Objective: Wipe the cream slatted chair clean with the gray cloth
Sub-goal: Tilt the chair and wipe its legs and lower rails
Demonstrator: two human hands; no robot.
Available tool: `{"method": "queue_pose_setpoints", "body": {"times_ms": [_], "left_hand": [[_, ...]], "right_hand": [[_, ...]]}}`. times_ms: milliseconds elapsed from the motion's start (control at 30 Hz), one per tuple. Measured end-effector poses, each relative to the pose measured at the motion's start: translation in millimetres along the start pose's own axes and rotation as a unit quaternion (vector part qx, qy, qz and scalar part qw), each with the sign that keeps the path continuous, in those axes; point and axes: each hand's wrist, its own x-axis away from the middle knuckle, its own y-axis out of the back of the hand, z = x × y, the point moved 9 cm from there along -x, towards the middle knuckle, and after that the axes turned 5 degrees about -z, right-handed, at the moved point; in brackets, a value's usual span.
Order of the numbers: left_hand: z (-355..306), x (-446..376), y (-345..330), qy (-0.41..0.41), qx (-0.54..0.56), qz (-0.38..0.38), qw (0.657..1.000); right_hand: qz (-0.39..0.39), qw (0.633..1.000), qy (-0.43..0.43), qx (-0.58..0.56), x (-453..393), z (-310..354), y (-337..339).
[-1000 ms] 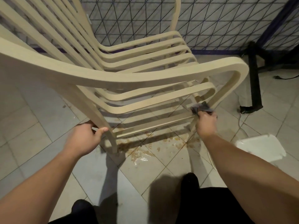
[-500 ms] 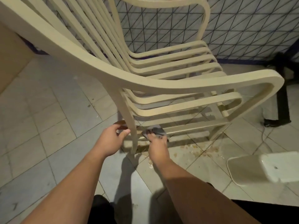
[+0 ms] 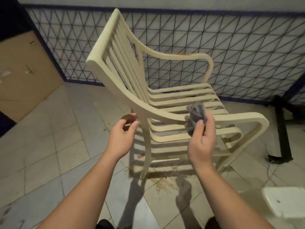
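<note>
The cream slatted chair (image 3: 165,113) stands upright on the tiled floor, its back to the left and its seat facing right. My right hand (image 3: 202,139) is raised in front of the near armrest and grips the bunched gray cloth (image 3: 196,116), which hangs just off the armrest. My left hand (image 3: 122,134) hovers open beside the near rear leg, fingers curled, touching nothing that I can see.
A dark wire-mesh fence (image 3: 231,52) runs behind the chair. A brown board (image 3: 24,71) leans at the left. A white plastic object (image 3: 287,202) lies at the lower right, black metal legs (image 3: 280,129) stand at the right. Brownish spill marks (image 3: 163,182) stain the tiles under the chair.
The view has pulled back and up, showing the whole chair. My right hand lifted the cloth from the low slats to armrest height. My left hand let go of the rear leg.
</note>
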Motion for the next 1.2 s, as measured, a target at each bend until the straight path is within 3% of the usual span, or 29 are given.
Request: {"method": "queue_pose_setpoints", "body": {"times_ms": [100, 167, 333, 600, 833, 933, 1067, 1133, 1200], "left_hand": [[-24, 0, -4, 0.003, -0.033, 0.021, 0.999], [-32, 5, -8, 0.01, -0.048, 0.039, 0.998], [-40, 12, -12, 0.026, -0.088, 0.057, 0.994], [-55, 42, -40, -0.008, -0.132, 0.13, 0.983], [-50, 19, -21, 0.007, -0.126, 0.264, 0.956], [-34, -15, 9, 0.106, -0.048, 0.224, 0.968], [-39, -46, 36, 0.176, 0.079, 0.137, 0.972], [-51, -51, 38, 0.204, 0.136, 0.124, 0.961], [-71, -51, 41, 0.237, 0.185, 0.111, 0.947]], "right_hand": [[0.169, 0.969, 0.085, 0.161, -19, 17, -57], [0.242, 0.942, 0.107, 0.205, -12, 16, -85], [0.3, 0.948, 0.081, 0.061, 2, 68, -100], [0.243, 0.965, 0.003, -0.095, -7, 110, -90], [0.264, 0.959, -0.016, -0.097, -20, 118, -90], [0.256, 0.956, -0.061, -0.127, -33, 115, -91], [0.224, 0.954, -0.134, -0.151, -67, 120, -92], [0.219, 0.958, -0.112, -0.146, -87, 144, -95], [0.258, 0.958, -0.032, -0.123, -99, 184, -109]]}}
